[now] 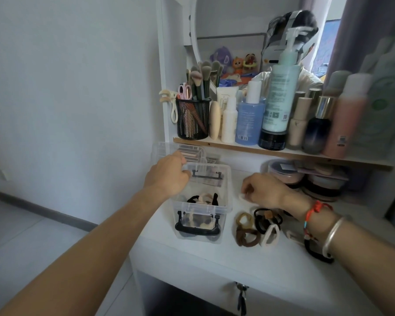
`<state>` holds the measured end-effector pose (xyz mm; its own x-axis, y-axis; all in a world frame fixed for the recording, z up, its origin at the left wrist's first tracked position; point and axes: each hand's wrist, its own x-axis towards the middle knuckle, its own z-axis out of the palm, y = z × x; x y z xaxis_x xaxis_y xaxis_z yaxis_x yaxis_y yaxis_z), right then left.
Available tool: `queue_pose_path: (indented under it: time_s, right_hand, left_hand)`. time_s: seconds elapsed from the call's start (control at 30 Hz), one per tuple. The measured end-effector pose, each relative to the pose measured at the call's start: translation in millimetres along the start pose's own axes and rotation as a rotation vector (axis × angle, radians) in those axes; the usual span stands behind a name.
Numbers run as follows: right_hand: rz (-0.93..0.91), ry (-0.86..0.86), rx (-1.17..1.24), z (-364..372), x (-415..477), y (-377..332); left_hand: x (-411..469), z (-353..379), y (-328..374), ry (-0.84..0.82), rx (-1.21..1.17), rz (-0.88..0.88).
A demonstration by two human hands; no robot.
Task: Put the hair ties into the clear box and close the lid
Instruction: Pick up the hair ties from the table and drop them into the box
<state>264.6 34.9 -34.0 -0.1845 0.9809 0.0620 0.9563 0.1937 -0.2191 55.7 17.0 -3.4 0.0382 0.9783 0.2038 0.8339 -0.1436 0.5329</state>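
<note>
The clear box [226,197] with black latches stands open on the white dresser top, with several black and cream hair ties [203,198] inside. My left hand [169,174] grips the clear lid [180,151], raised at the box's far left rim. My right hand [262,190] is to the right of the box, fingers pinched on a white hair tie [241,197]. More loose ties lie in front of it: brown ones [245,233], black ones [266,218] and a white one [270,234].
A shelf [283,153] above the dresser holds bottles [280,87] and a black mesh cup of brushes [193,117], close over the box. Round compacts [317,179] sit under the shelf at the right. The dresser's left edge [146,224] drops to the floor. A key hangs in the drawer [241,297].
</note>
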Motion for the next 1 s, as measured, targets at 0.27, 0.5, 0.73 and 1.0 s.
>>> queue_pose_path:
  time_s: [0.27, 0.5, 0.73, 1.0]
  right_hand:
    - [-0.064, -0.353, -0.029, -7, -16, -22]
    - [-0.056, -0.199, -0.084, -9, -12, -23]
    - [-0.056, -0.248, -0.178, 1, -16, -21]
    - [-0.092, 0.038, -0.106, -9, -14, -17]
  left_hand:
    - [-2, -1, -4, 0.012, 0.037, 0.006]
    - [-4, -4, -8, 0.014, 0.027, -0.013]
    - [-7, -4, -9, 0.019, 0.048, 0.0]
    - [-9, -4, -10, 0.026, 0.07, 0.008]
